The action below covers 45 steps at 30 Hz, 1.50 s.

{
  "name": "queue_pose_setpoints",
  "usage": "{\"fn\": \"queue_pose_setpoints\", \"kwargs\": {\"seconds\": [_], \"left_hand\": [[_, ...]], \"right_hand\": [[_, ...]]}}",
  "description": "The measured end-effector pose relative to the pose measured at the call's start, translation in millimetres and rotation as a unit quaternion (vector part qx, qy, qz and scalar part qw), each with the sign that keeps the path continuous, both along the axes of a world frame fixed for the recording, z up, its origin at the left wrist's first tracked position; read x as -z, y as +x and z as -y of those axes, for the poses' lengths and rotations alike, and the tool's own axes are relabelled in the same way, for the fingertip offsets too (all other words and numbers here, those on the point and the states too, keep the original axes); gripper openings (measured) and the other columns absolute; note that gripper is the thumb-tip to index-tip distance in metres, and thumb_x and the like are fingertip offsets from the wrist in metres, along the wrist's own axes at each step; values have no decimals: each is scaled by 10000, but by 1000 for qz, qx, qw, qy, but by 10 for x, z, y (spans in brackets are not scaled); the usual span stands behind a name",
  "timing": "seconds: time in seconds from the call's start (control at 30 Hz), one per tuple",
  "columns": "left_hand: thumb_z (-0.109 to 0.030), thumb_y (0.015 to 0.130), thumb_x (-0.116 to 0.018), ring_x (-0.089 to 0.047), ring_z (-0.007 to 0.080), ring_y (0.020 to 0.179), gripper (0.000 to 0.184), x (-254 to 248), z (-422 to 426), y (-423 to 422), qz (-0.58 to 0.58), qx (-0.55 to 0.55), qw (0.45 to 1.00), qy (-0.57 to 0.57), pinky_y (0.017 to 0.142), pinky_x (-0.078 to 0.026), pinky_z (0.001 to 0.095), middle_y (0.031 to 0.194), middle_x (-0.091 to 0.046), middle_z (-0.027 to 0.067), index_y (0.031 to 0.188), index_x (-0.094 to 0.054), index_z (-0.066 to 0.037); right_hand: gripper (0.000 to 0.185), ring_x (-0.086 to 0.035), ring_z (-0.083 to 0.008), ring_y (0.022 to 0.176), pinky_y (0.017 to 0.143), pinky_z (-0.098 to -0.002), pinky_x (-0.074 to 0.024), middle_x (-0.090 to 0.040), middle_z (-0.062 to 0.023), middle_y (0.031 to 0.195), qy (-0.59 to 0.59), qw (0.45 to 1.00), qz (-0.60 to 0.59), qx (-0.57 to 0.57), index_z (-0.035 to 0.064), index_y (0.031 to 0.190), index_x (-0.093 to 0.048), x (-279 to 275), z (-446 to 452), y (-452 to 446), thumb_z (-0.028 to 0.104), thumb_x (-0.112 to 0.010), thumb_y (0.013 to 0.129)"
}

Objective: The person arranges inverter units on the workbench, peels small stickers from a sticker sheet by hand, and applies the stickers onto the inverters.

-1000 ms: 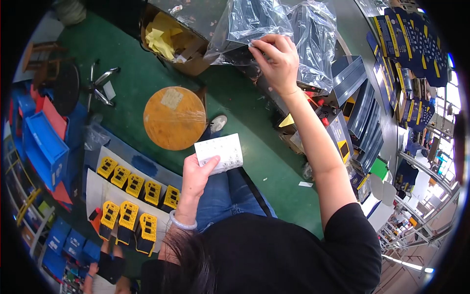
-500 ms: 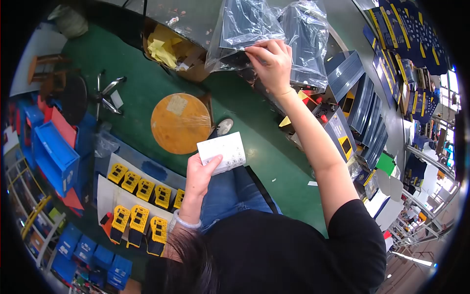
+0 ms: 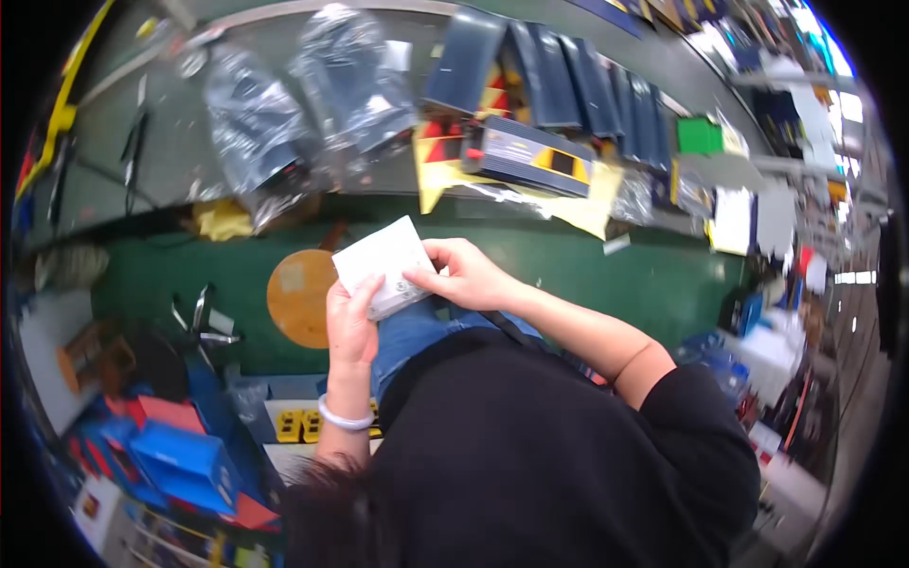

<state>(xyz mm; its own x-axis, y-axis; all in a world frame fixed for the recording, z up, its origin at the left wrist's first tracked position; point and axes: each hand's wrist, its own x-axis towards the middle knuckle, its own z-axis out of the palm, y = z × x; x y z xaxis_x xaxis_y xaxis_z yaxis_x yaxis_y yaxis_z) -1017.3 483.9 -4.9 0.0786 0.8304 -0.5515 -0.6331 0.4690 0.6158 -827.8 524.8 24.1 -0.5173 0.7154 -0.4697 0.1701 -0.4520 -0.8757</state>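
In front of my body I hold a white booklet or stack of leaflets (image 3: 383, 257) with small printed drawings near its lower edge. My left hand (image 3: 351, 317) grips its lower left side, thumb on top. At the right edge my right hand (image 3: 461, 272) is closed on it too, thumb and fingers near the corner. On the bench beyond lie two dark ribbed units, one in a clear plastic bag (image 3: 251, 118) and the other in a second bag (image 3: 346, 85).
A dark unit with a yellow label (image 3: 536, 161) sits on the bench, with several dark metal covers (image 3: 549, 76) behind it. A round wooden stool (image 3: 299, 301) stands on the green floor. Blue bins (image 3: 185, 459) and yellow parts (image 3: 291, 426) are at lower left.
My right hand has left the plastic bag and come down to the booklet, which my left hand was holding alone. The view has turned, showing more of the bench.
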Motion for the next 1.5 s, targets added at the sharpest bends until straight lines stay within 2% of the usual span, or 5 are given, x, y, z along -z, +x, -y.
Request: {"fn": "queue_pose_setpoints", "kwargs": {"seconds": [0.27,0.47,0.67,1.13,1.5], "left_hand": [[-45,894,-605,-631,196,1064,320,-91,-461,755,40,64,996,-42,940,-484,332,1181,-651,108,1208,-590,13],[-168,931,-519,-433,284,1344,516,278,-743,930,261,126,954,-79,1111,-359,437,1443,-466,139,1412,-413,-14],[-158,929,-499,-233,309,1453,622,319,-934,1127,270,87,958,-24,1137,-321,461,1574,-241,156,1485,-265,-7],[-168,929,-508,-231,256,1463,694,155,-1259,1637,-65,174,981,-54,1159,-282,410,1587,-241,120,1520,-187,-2],[-134,880,-631,-546,231,1204,447,200,-1654,1795,-284,256,920,-89,1070,-366,385,1287,-594,110,1285,-538,31]], "right_hand": [[303,-569,-69,950,844,-262,-470,-656,-30,1017,-26,987,-77,139,0,1170,-595,-28,297,913,202,-632,948],[379,-613,-130,877,835,-300,-466,-667,-29,899,54,889,192,412,50,1112,-655,790,169,2502,361,-455,1027],[439,-562,-175,1136,949,-337,-433,-620,-80,1204,-88,887,72,447,71,1296,-579,998,24,3342,386,-498,1002],[448,-517,-175,1206,1006,-315,-393,-563,-95,1354,-94,943,9,320,28,1397,-470,1461,63,3566,229,-462,997],[655,-478,-221,1232,1020,-359,-389,-510,-169,1306,-120,938,-19,325,31,1474,-334,1235,-338,3229,376,-556,965]]}}
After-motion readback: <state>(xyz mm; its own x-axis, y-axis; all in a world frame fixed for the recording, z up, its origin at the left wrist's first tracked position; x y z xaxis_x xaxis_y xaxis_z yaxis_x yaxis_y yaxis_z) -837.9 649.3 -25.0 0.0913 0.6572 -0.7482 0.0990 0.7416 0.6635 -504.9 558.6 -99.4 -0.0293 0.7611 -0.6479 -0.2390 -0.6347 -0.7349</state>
